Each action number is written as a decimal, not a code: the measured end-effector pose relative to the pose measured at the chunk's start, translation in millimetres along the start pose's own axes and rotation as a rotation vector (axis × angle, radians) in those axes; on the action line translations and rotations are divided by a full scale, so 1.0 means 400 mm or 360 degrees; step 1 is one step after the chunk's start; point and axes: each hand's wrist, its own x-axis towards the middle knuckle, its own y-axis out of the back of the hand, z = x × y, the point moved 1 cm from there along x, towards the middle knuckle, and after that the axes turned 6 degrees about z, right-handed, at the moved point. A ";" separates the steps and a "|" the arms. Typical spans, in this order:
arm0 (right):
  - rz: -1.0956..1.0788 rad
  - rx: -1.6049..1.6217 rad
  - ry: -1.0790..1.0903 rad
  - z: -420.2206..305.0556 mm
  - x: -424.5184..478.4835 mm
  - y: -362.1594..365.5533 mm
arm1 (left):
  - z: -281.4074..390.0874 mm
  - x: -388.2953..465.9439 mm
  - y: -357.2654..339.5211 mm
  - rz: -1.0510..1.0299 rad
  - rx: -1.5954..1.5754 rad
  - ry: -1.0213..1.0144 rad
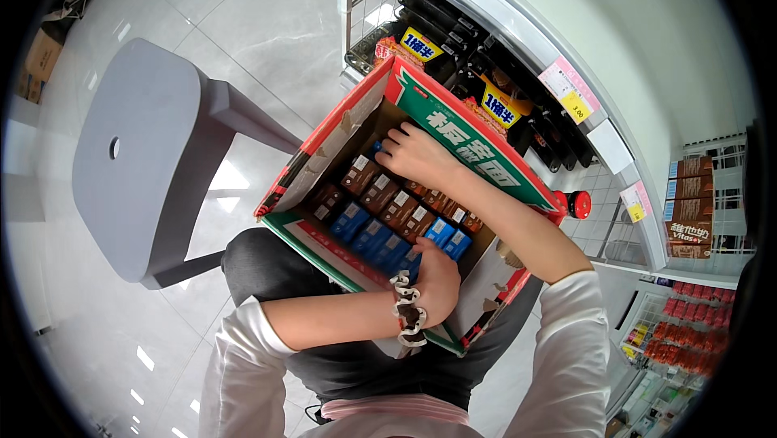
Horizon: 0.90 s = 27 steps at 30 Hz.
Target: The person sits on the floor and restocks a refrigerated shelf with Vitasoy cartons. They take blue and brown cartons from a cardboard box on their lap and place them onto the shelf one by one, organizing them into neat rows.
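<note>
A cardboard box (479, 134) with green and red printed sides sits open across my lap. Small drink cartons stand packed inside, their tops up: blue cartons (371, 236) towards me, brown cartons (400, 210) in the middle and more under my right forearm. My right hand (419, 154) reaches into the far corner with its fingers bent, a bit of blue carton showing at the fingertips. Over the near blue cartons is my left hand (438, 280), a ruffled scrunchie (410, 310) around its wrist. Its thumb touches a blue carton; the other fingers are mostly hidden.
A grey plastic stool (136, 159) stands to the left on the tiled floor. Close beyond the box is a wire shelf with black packs (437, 10) and price tags (567, 89). A red-lidded jar (578, 204) stands by the box's right corner. Brown cartons (691, 207) fill a rack farther right.
</note>
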 end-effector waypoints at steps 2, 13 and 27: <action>-0.0053 0.0022 -0.0048 -0.003 -0.011 -0.024 | 0.003 -0.001 -0.010 0.0040 0.0016 0.0022; -0.0552 0.1144 -0.0508 0.023 -0.049 -0.080 | 0.001 -0.006 -0.004 0.0003 0.0042 -0.0045; -0.0872 0.0797 -0.0504 0.008 -0.041 -0.061 | 0.000 0.006 -0.034 0.0042 0.0041 0.0052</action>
